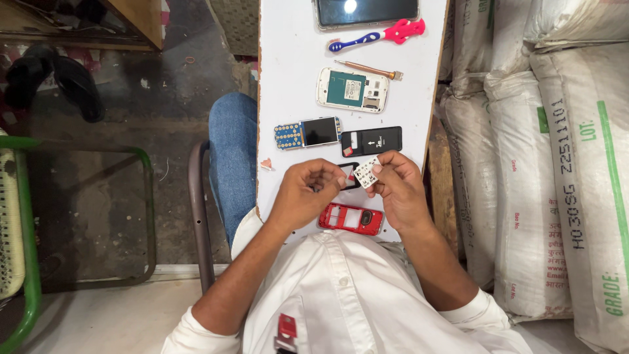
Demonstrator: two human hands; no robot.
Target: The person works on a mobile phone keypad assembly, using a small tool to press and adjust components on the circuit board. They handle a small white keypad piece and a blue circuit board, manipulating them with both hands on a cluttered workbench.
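Both my hands meet over the near end of a white board [288,85] laid across my lap. My right hand [400,190] pinches a small white keypad sheet [367,172] between thumb and fingers. My left hand [308,191] touches the sheet's left edge with its fingertips, above a small black part [349,177]. Just below my hands lies a red phone front cover [351,219]. Beyond them sit a black back cover [372,140], a circuit board with screen and keypad contacts [306,133] and a white phone body [352,89].
A thin screwdriver [369,69], a pink and blue toothbrush [380,36] and a smartphone [365,12] lie at the board's far end. White sacks [544,164] are stacked on the right. A green-framed chair [26,262] stands on the left.
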